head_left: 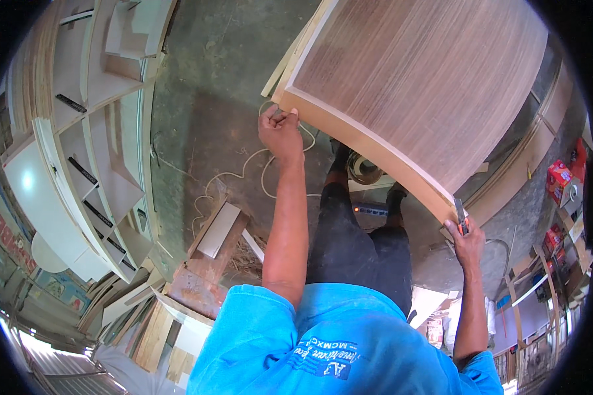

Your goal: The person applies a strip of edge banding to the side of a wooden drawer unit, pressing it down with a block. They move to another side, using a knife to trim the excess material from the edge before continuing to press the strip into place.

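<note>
A large panel (422, 79) with a brown wood-grain face and a pale border lies in front of me. Its thick tan edge (369, 148) faces me and looks curved in this view. My left hand (281, 133) is closed at the panel's near left corner, fingers curled and thumb against the edge. At the near right corner, my right hand (466, 245) grips a utility knife (462, 217) with an orange and dark handle. The knife's upper part stands up beside the corner, while my right thumb lies against the panel's edge.
On the left stands a pale open cabinet (105, 145) with black drawer runners. A cream cable (234, 174) crosses the concrete floor, and a power strip (370, 210) lies by my legs. Wood offcuts (158, 329) are piled at lower left; red boxes (559, 178) sit at right.
</note>
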Available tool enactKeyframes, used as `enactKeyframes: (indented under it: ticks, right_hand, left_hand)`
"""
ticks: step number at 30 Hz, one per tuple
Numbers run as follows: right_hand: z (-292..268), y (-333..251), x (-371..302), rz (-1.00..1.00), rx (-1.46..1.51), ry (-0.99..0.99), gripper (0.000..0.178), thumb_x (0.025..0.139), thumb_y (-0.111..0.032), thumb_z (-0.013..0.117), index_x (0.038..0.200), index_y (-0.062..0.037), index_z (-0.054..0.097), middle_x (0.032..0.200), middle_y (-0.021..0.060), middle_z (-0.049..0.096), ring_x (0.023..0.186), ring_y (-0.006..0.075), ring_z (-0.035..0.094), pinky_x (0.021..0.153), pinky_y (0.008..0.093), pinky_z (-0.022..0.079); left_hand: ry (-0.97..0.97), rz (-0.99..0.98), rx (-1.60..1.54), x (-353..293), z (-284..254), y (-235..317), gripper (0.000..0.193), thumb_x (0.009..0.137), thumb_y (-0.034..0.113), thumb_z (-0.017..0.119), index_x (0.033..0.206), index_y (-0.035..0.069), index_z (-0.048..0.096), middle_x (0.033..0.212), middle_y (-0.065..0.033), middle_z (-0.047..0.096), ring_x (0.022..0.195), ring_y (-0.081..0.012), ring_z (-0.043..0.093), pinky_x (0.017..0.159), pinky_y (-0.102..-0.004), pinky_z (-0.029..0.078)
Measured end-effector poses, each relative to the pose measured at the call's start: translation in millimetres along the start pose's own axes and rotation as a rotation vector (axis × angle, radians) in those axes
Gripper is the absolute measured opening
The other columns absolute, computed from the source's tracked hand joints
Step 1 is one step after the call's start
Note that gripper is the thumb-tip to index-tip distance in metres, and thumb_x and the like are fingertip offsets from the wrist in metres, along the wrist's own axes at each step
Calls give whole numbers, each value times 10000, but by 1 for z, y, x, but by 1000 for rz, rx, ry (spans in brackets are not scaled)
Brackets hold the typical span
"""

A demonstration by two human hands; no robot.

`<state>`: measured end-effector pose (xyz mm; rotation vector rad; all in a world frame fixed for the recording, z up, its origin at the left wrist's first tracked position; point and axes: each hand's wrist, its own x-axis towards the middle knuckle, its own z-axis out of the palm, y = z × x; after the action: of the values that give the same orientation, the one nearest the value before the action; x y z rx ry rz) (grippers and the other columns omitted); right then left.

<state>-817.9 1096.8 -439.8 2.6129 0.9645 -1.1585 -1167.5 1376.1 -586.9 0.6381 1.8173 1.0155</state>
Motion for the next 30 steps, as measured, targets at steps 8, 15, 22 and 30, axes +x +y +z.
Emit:
enactKeyframes:
  ticks: [8,15,22,30]
  right_hand:
    - [10,-2,3,-19,21,25,456,811,-429,837,921,-16,678,635,87,568,596,258,544,621,417,455]
    - [2,-8,10,-6,53,38,409,808,-387,849,898,-21,690,646,80,581,603,241,557,631,398,469]
    - [3,-5,15,-29,43,3,390,803,-360,856,916,-23,696,645,75,577,609,222,558,633,385,469]
    - [3,-7,17,-18,49,4,392,804,-353,858,956,-24,709,642,66,566,606,216,546,631,381,468]
  left_hand:
    - [1,18,-48,3,-1,-6,415,847,-92,739,1205,-72,531,872,-126,663,713,-160,642,626,-279,541]
    - [40,-14,-3,-1,0,-3,412,842,-83,751,1194,-74,537,839,-122,672,681,-155,641,610,-275,529]
    - [60,-8,-88,1,2,-5,403,832,-92,757,1177,-79,548,815,-113,672,658,-145,635,583,-247,526]
    - [60,0,-94,3,2,-6,385,826,-106,755,1161,-79,568,794,-99,672,628,-137,628,566,-241,523]
